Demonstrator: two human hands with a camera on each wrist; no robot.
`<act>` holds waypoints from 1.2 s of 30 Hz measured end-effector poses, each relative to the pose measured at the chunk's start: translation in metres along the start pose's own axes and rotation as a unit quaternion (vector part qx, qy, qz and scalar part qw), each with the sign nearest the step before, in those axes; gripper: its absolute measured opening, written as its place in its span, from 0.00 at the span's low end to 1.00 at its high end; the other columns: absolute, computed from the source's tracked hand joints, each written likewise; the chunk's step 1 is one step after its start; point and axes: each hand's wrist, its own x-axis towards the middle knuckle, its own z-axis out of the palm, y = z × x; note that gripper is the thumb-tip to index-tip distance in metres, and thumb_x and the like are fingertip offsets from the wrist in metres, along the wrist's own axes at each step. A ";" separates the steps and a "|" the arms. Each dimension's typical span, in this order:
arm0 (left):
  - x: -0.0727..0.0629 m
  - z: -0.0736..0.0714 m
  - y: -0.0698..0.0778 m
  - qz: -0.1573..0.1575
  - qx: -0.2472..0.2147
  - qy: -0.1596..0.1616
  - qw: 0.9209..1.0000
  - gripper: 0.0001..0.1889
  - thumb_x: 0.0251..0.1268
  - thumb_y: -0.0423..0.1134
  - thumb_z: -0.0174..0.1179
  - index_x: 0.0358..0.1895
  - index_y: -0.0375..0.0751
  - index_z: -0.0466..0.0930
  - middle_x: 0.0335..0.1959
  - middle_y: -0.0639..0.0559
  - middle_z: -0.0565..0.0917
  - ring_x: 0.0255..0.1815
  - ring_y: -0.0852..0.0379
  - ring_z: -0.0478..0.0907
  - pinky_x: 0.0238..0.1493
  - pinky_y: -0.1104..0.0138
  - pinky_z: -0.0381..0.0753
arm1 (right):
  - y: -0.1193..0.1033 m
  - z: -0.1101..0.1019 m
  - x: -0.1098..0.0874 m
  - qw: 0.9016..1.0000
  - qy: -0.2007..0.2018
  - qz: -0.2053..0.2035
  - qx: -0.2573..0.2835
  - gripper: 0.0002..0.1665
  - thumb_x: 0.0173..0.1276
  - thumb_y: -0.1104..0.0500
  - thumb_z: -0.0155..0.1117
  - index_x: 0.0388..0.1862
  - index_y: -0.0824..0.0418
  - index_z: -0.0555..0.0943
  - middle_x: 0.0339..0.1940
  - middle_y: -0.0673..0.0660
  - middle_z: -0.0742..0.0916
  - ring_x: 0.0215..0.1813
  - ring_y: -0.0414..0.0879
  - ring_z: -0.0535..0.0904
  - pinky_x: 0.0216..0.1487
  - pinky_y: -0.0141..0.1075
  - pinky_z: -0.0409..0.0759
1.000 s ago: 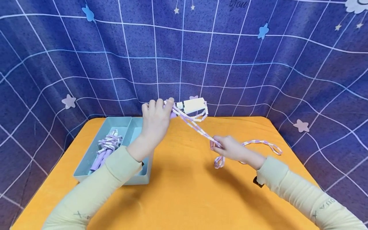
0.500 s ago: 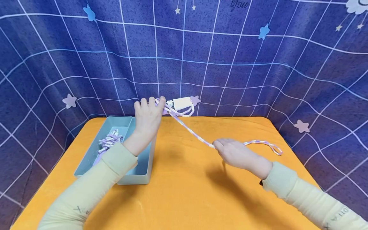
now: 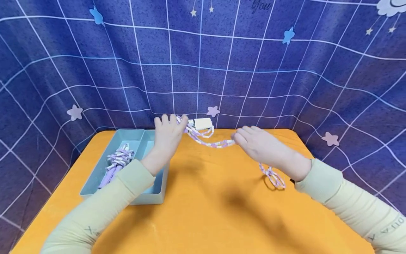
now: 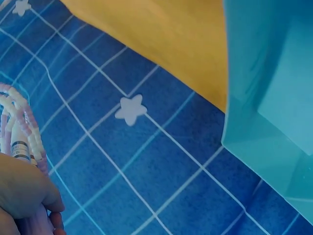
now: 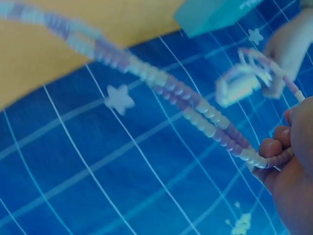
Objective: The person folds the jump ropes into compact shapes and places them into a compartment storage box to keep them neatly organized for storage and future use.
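A beaded jump rope point(image 3: 219, 144) in purple and white runs between both hands above the table. My left hand point(image 3: 168, 137) grips its gathered part and handles at the far side; a white handle end point(image 3: 202, 123) sticks out to the right, with beaded loops round it. The left wrist view shows the left hand point(image 4: 29, 191) with fingers wrapped round the bundle. My right hand point(image 3: 258, 144) pinches the beaded cord, and in the right wrist view doubled strands point(image 5: 171, 93) lead away from its fingertips. A knotted-looking tail point(image 3: 276, 180) of the rope hangs low beneath the right wrist.
A blue-grey divided box point(image 3: 164, 190) stands on the left of the orange-covered table point(image 3: 203, 218). Another bundled jump rope point(image 3: 120, 155) with purple handles lies in its left compartment. A blue grid-patterned curtain point(image 3: 222, 81) hangs round the back and sides.
My right hand has risen and moved farther back, drawing the rope's tail off its spot at the right. The left hand shifts slightly left, then back, still gripping the bundle.
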 end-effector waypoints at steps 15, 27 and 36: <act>-0.005 -0.004 0.039 0.079 0.001 0.000 0.997 0.18 0.68 0.32 0.30 0.48 0.47 0.71 0.27 0.44 0.74 0.30 0.43 0.70 0.34 0.53 0.68 | 0.028 -0.042 0.049 0.998 0.037 -0.013 -0.053 0.08 0.72 0.62 0.45 0.39 0.67 0.69 0.28 0.57 0.73 0.29 0.52 0.69 0.30 0.39 0.68; -0.015 -0.020 0.060 0.150 -0.067 0.049 0.985 0.13 0.66 0.32 0.42 0.45 0.51 0.73 0.30 0.46 0.76 0.30 0.47 0.70 0.31 0.58 0.65 | 0.056 -0.039 0.062 0.997 0.025 0.007 -0.072 0.08 0.73 0.64 0.45 0.38 0.67 0.70 0.30 0.59 0.74 0.32 0.54 0.71 0.31 0.41 0.69; -0.015 -0.042 0.068 0.176 -0.105 0.084 0.975 0.06 0.70 0.38 0.42 0.45 0.50 0.67 0.32 0.47 0.76 0.30 0.47 0.71 0.36 0.56 0.68 | 0.073 -0.013 0.054 0.995 -0.005 -0.001 -0.100 0.08 0.72 0.65 0.43 0.38 0.68 0.69 0.29 0.58 0.73 0.32 0.53 0.70 0.32 0.41 0.70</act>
